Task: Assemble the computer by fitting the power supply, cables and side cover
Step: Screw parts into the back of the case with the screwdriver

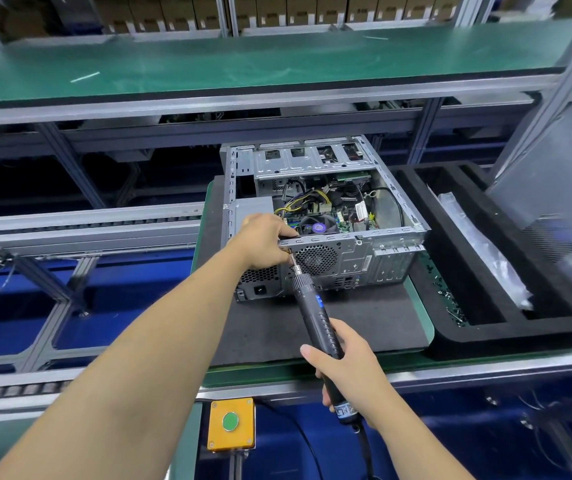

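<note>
An open computer case (386, 251) lies on its side on a dark mat (364, 320), its rear panel facing me. Inside I see the motherboard, yellow and black cables (307, 200) and a grey power supply (253, 206) at the left. My right hand (348, 362) grips a black electric screwdriver (315, 313), whose bit meets the upper left of the rear panel beside the fan grille. My left hand (263, 242) rests at the case's top rear edge, its fingers pinching around the bit tip; any screw there is hidden.
A black foam tray (485, 327) at the right holds a plastic bag (485, 251) and small scattered screws (447, 296). A grey side panel (554, 202) leans at the far right. An orange box with a green button (230, 422) sits below the bench edge. Conveyor rails run at the left.
</note>
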`<act>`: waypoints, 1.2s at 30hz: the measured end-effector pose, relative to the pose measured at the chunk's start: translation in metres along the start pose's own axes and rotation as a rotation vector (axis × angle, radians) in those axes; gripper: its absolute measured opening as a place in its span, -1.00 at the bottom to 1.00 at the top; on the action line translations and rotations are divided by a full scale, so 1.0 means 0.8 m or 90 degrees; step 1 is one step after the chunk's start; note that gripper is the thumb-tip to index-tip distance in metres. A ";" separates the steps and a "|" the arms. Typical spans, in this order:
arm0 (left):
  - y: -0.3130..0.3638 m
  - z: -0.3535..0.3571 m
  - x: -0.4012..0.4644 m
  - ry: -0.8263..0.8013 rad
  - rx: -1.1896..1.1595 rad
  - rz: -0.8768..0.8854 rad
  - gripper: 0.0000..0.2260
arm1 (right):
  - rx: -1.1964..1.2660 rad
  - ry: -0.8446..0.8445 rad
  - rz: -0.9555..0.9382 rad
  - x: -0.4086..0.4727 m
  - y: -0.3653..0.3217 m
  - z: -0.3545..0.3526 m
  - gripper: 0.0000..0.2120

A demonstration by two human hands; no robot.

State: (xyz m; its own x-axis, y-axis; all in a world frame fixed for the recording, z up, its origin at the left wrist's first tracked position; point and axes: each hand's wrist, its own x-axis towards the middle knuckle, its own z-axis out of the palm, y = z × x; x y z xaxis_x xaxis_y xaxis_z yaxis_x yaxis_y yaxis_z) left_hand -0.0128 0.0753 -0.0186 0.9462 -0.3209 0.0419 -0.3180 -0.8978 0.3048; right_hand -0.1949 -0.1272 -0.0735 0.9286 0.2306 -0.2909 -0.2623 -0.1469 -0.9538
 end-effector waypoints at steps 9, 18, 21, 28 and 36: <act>-0.002 0.003 0.000 0.014 -0.030 0.008 -0.63 | 0.014 0.006 0.015 -0.002 -0.001 0.001 -0.71; -0.003 0.006 0.001 0.020 -0.042 -0.008 -0.61 | 0.033 -0.006 0.037 -0.007 -0.012 0.006 -0.80; -0.003 0.006 0.000 0.020 -0.038 -0.006 -0.62 | 0.072 -0.019 0.056 -0.013 -0.024 0.019 -0.84; 0.001 0.003 -0.003 0.015 -0.033 -0.015 -0.57 | 0.166 -0.014 0.101 -0.023 -0.054 0.040 -0.73; 0.007 -0.002 -0.007 0.001 -0.060 -0.006 -0.68 | 0.097 0.022 0.098 -0.021 -0.066 0.043 -0.69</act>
State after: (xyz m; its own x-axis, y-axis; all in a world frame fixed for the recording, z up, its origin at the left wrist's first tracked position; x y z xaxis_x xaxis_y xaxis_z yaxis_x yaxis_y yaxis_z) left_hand -0.0201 0.0730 -0.0159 0.9491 -0.3123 0.0406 -0.3025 -0.8681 0.3935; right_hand -0.2055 -0.0905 -0.0212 0.8827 0.1826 -0.4331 -0.4353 -0.0300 -0.8998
